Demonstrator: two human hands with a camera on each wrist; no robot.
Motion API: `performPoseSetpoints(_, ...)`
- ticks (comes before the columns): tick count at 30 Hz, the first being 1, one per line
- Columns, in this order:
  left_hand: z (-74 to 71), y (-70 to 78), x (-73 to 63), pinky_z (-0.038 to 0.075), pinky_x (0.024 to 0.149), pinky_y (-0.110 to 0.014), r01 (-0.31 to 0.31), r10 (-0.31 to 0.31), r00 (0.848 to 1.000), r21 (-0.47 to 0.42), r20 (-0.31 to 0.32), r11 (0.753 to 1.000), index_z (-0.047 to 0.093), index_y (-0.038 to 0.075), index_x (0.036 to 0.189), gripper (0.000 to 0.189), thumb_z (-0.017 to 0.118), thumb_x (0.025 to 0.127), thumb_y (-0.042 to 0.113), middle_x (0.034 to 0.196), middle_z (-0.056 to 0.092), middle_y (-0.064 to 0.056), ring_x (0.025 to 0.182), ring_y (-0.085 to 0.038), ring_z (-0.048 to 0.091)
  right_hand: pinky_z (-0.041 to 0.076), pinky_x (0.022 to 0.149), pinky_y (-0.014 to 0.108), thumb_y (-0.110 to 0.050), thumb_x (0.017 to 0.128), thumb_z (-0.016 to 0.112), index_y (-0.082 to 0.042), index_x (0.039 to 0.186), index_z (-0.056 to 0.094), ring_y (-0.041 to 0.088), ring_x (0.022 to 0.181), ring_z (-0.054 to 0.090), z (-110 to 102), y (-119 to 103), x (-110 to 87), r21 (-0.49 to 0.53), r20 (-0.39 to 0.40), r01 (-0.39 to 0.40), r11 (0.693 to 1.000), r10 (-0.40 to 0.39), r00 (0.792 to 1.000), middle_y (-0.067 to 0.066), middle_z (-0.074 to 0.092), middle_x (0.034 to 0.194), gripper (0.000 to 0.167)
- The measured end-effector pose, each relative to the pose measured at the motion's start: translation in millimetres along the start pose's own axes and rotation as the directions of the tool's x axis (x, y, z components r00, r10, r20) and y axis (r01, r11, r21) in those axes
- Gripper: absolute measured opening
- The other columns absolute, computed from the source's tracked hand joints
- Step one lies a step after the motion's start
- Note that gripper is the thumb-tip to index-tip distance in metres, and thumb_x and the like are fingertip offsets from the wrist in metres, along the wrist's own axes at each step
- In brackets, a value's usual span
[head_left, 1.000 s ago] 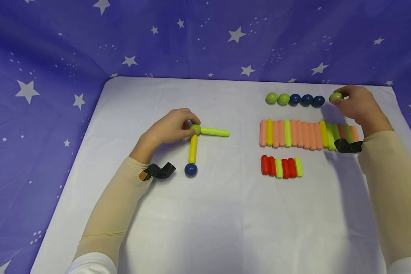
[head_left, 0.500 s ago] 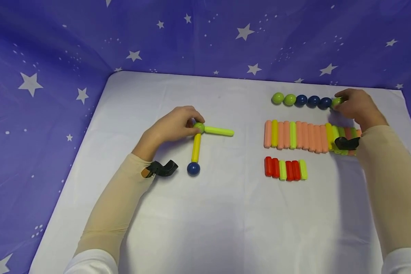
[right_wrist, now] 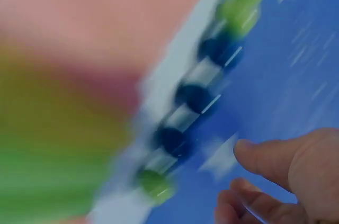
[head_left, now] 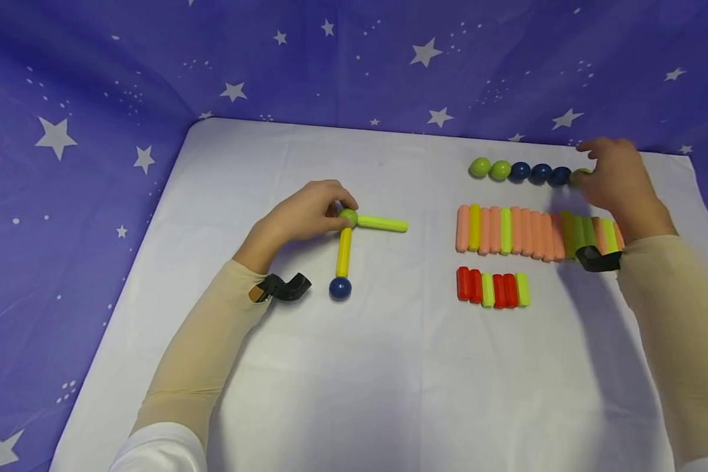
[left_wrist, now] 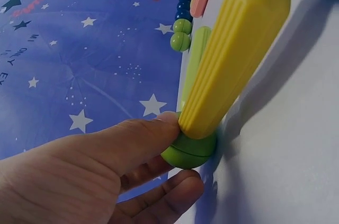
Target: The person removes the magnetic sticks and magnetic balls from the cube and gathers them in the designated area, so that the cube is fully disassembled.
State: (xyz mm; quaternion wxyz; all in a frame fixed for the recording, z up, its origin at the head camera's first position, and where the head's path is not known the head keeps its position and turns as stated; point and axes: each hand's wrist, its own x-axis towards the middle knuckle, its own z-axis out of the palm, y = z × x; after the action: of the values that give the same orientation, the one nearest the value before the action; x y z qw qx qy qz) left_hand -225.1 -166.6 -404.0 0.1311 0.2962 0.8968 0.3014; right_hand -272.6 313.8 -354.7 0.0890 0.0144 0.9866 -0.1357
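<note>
My left hand (head_left: 307, 210) pinches a green ball (head_left: 348, 217) between thumb and fingers. A yellow stick (head_left: 343, 253) runs from that ball toward me and ends at a blue ball (head_left: 340, 288). To the right, a lime stick (head_left: 383, 224) extends from the same green ball. My right hand (head_left: 616, 177) is raised by the right end of a ball row, holding nothing. Partly covered by it in the head view is the row's end green ball (right_wrist: 155, 186); the right wrist view, though blurred, shows the fingers apart from it.
The ball row continues left with blue balls (head_left: 541, 174) and two green balls (head_left: 500, 170). Nearer me lie a row of long sticks (head_left: 525, 231), mostly pink, and a row of short red and lime sticks (head_left: 499, 290). A starry purple curtain (head_left: 377, 59) stands behind the table.
My right hand has set the green ball against the right end of the ball row, let it go and lifted off. The left hand keeps its grip on the other green ball.
</note>
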Motion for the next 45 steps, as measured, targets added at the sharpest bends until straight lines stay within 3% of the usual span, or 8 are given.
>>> performPoseSetpoints(4,0.5,5.5,1.9,0.046,0.079,-0.030,-0.018,0.018,1.000,0.011,0.002,1.000,0.070,0.008,0.117,0.029,0.072,0.090,0.019,0.106,0.062,0.000,0.089,-0.018,0.056,0.039,0.091,0.063,-0.003,0.094,0.055,0.001,0.142,0.042,0.048,0.111,0.046,12.0,-70.8,-35.9,0.010,-0.013,0.262,0.965,-0.262,0.965,0.030,0.046,0.129,0.050)
performPoseSetpoints(9,2.9,10.8,3.6,0.046,0.080,-0.030,-0.043,0.043,0.999,-0.005,0.017,0.999,0.069,0.007,0.116,0.029,0.072,0.090,0.019,0.106,0.062,-0.001,0.090,-0.017,0.057,0.047,0.090,0.050,-0.008,0.092,0.065,-0.011,0.138,0.049,0.033,0.110,0.055,56.8,-159.8,-79.3,0.058,0.159,0.535,0.843,-0.537,0.828,0.016,0.055,0.124,0.049)
performPoseSetpoints(12,4.2,11.7,3.1,0.047,0.080,-0.030,-0.040,0.040,0.999,-0.003,0.024,0.999,0.070,0.007,0.115,0.028,0.072,0.090,0.018,0.105,0.062,-0.001,0.090,-0.017,0.057,0.046,0.091,0.048,-0.017,0.090,0.068,-0.017,0.143,0.045,0.034,0.110,0.052,88.3,-197.2,-96.4,-0.037,0.223,0.600,0.799,-0.579,0.784,0.015,0.053,0.125,0.058)
performPoseSetpoints(19,6.7,12.7,2.5,0.048,0.079,-0.030,-0.056,0.056,0.998,0.007,0.021,0.998,0.071,0.006,0.113,0.027,0.074,0.088,0.016,0.103,0.063,-0.003,0.088,-0.018,0.058,0.045,0.073,0.045,-0.011,0.094,0.060,-0.025,0.137,0.049,0.034,0.084,0.049,128.0,-225.6,-112.0,-0.321,0.086,0.530,0.785,-0.534,0.841,0.012,0.056,0.106,0.046)
performPoseSetpoints(23,6.5,13.2,2.1,0.047,0.080,-0.030,-0.049,0.048,0.999,0.022,0.018,0.999,0.071,0.006,0.113,0.027,0.074,0.088,0.016,0.102,0.062,-0.002,0.088,-0.018,0.058,0.047,0.068,0.043,-0.002,0.093,0.058,-0.024,0.131,0.053,0.032,0.076,0.052,132.5,-223.5,-113.4,-0.309,0.052,0.540,0.783,-0.553,0.832,0.012,0.058,0.095,0.045)
performPoseSetpoints(29,5.3,12.2,1.2,0.047,0.080,-0.029,-0.030,0.029,0.999,0.037,0.021,0.999,0.071,0.008,0.113,0.027,0.074,0.088,0.018,0.103,0.062,-0.001,0.089,-0.017,0.058,0.051,0.065,0.038,-0.002,0.092,0.061,-0.019,0.129,0.059,0.027,0.068,0.055,133.1,-215.7,-126.5,-0.201,0.110,0.571,0.796,-0.560,0.821,0.015,0.057,0.095,0.041)
performPoseSetpoints(37,7.3,12.8,1.5,0.047,0.080,-0.029,-0.040,0.038,0.999,0.040,0.030,0.998,0.070,0.007,0.116,0.028,0.072,0.089,0.018,0.106,0.062,-0.003,0.089,-0.017,0.057,0.043,0.063,0.031,-0.006,0.092,0.056,-0.019,0.129,0.060,0.018,0.075,0.049,117.6,-163.0,-150.9,0.182,0.057,0.517,0.836,-0.534,0.844,0.004,0.053,0.093,0.040)
performPoseSetpoints(45,7.2,13.4,1.8,0.046,0.080,-0.030,-0.041,0.040,0.999,0.042,0.020,0.998,0.070,0.007,0.116,0.029,0.073,0.089,0.017,0.106,0.062,-0.002,0.088,-0.019,0.057,0.043,0.060,0.035,-0.008,0.096,0.052,-0.014,0.134,0.055,0.024,0.082,0.049,68.7,-80.4,-144.8,0.272,-0.105,0.355,0.894,-0.339,0.935,0.010,0.053,0.099,0.039)
